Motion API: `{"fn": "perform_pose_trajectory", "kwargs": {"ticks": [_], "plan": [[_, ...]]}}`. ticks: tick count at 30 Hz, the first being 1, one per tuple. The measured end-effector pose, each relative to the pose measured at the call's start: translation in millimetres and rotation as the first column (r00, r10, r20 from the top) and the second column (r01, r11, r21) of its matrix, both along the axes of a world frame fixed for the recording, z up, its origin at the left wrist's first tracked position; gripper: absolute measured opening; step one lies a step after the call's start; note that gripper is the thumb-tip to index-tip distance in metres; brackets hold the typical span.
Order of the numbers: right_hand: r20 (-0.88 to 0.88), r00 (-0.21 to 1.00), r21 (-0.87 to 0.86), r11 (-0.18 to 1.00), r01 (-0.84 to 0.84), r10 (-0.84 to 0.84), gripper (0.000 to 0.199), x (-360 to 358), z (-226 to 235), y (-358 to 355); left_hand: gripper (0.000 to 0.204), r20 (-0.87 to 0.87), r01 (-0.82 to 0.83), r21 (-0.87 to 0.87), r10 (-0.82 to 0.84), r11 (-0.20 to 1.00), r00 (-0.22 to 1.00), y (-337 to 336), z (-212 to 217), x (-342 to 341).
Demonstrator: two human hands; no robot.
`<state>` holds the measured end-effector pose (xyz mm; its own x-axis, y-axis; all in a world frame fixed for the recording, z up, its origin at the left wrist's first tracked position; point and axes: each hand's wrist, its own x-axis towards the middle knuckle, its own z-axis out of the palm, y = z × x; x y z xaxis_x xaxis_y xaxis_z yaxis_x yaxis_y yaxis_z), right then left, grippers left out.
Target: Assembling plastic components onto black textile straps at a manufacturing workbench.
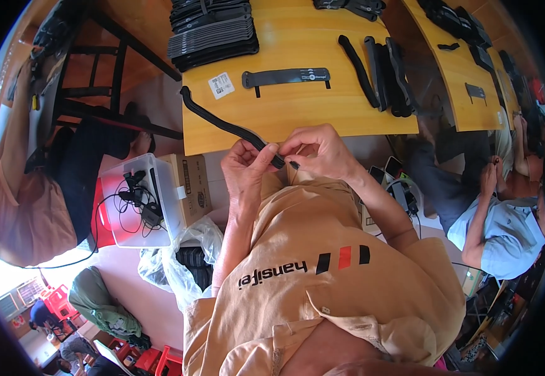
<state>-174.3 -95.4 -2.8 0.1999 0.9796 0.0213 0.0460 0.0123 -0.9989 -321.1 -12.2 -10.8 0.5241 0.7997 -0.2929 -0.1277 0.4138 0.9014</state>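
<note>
A long, padded black strap runs from the table's front edge down to my hands. My left hand is closed on its near end, with the thumb pressed on top. Close beside it, my right hand pinches a small black piece at the strap's end; whether the piece is joined to the strap is hard to tell. Beyond my hands, a flat dark grey strap with white print and two short black tabs lies on the table, beside a white label.
On the yellow table, a stack of black straps stands far left; several more lie right. Left of me are a clear bin with cables, a cardboard box and a plastic bag. People sit at both sides.
</note>
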Motion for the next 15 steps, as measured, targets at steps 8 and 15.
{"fn": "perform_pose_trajectory", "kwargs": {"ticks": [8,15], "plan": [[0.391,0.917,0.127,0.992,0.029,-0.077,0.013,-8,7,-2,0.018,-0.038,-0.013,0.023,0.014,1.0,0.999,0,-5,3],[0.57,0.795,0.251,0.966,0.069,-0.205,0.011,-18,-3,-1,0.018,-0.07,-0.016,0.074,0.021,0.997,0.997,-1,-6,3]]}}
